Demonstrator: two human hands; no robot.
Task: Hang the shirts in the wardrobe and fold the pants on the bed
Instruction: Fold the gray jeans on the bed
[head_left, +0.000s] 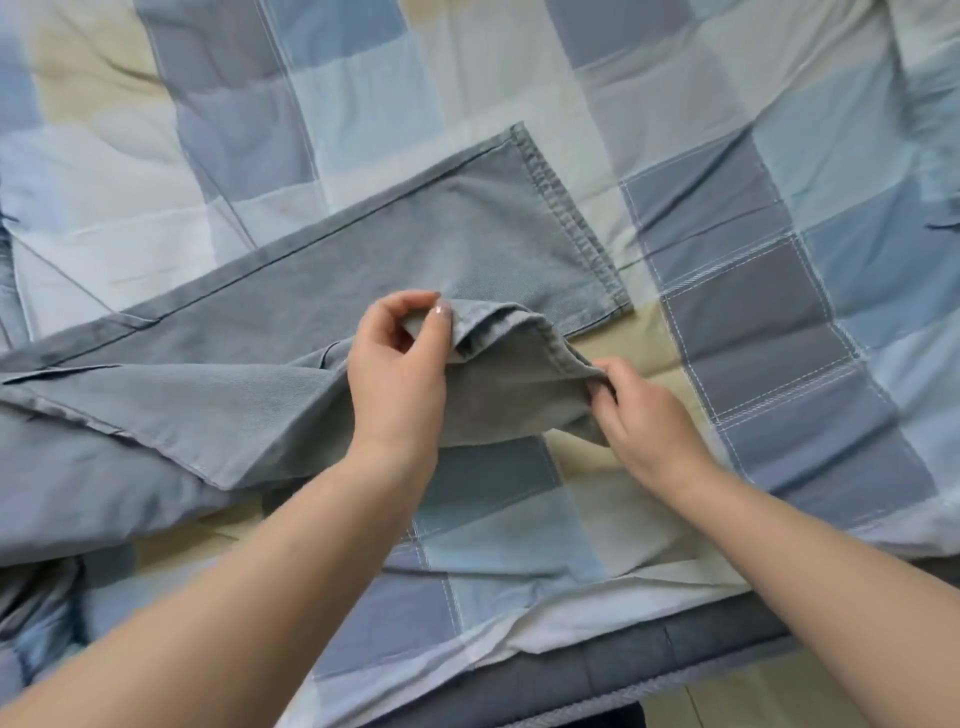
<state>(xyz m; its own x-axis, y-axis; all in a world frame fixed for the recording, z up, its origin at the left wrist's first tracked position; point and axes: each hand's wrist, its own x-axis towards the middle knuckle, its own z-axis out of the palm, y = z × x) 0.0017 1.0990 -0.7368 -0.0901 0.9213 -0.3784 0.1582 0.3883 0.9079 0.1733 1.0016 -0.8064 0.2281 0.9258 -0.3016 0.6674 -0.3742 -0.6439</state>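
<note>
Grey-blue denim pants (363, 291) spread on checked-quilt bed (779, 312); near leg hem pinched by left hand (397, 374) and right hand (639, 415). Fold step judged underway; hem to be aligned over far leg.

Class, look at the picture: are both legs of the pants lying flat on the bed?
No: the left hand and right hand pinch one leg's hem lifted above the bedspread.

Faded grey-blue denim pants (363, 270) lie on a patchwork-check quilted bedcover (779, 260) of pale blue, slate, cream and beige squares.
</note>
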